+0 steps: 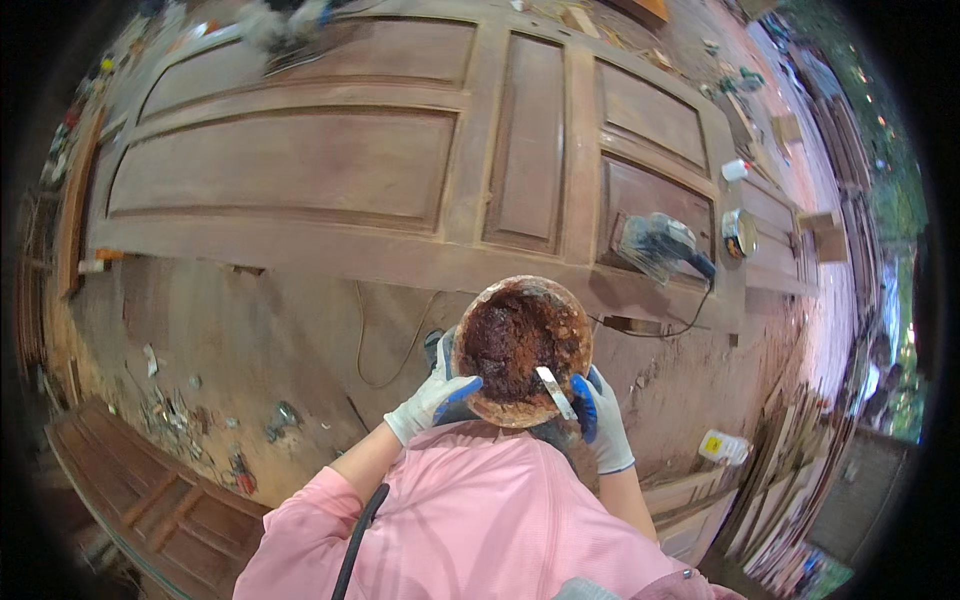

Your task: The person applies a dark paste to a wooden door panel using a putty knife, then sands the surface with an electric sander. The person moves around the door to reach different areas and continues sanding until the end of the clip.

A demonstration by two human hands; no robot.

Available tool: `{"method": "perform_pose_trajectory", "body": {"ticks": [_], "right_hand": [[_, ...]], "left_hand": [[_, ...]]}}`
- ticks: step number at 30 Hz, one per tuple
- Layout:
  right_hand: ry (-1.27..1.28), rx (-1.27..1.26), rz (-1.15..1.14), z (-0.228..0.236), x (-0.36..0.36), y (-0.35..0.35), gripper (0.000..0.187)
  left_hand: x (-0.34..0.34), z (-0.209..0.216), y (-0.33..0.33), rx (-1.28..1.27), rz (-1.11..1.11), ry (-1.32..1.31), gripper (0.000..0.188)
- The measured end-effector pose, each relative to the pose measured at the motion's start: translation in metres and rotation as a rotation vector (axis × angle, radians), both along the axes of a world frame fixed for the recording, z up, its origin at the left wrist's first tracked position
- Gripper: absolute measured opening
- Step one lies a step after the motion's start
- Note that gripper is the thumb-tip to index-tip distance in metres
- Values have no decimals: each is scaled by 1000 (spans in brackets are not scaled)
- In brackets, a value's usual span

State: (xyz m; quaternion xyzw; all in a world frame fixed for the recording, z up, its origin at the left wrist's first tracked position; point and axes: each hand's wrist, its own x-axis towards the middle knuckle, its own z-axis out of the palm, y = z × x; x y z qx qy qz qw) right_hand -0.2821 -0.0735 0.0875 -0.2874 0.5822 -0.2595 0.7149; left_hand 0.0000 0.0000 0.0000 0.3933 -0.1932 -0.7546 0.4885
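Close to my body I hold a round bowl (580,325) with a crusted rim, filled with dark reddish-brown paste (505,345). My left hand (428,402), in a white glove with blue-coated fingers, grips the bowl's left side with the thumb over the rim. On the opposite side my right hand (603,425), gloved the same way, closes around the rim. A flat metal scraper (556,392) lies across the bowl's near right edge, beside my right thumb; whether the thumb presses on it I cannot tell.
A large panelled wooden door (290,170) lies ahead. On it are a power sander (662,248) with a cord, an open tin (739,233) and a white container (735,170). Another door (165,500) lies lower left. Wood strips (785,480) and a plastic jug (724,447) are at right.
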Motion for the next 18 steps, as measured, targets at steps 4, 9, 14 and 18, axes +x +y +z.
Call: {"method": "perform_pose_trajectory", "body": {"ticks": [4,9,14,18], "right_hand": [[-75,32,-70,-48,33,31,38],[19,-98,-226,-14,14,34,37],[1065,-935,320,12,38,18,52],[1085,-1098,752,30,59,-1,50]], "left_hand": [[57,14,-2,-46,-184,-224,91],[23,-10,-19,-104,-319,-204,100],[20,-10,-3,36,-107,-158,84],[31,11,-10,-129,-160,-325,87]]}}
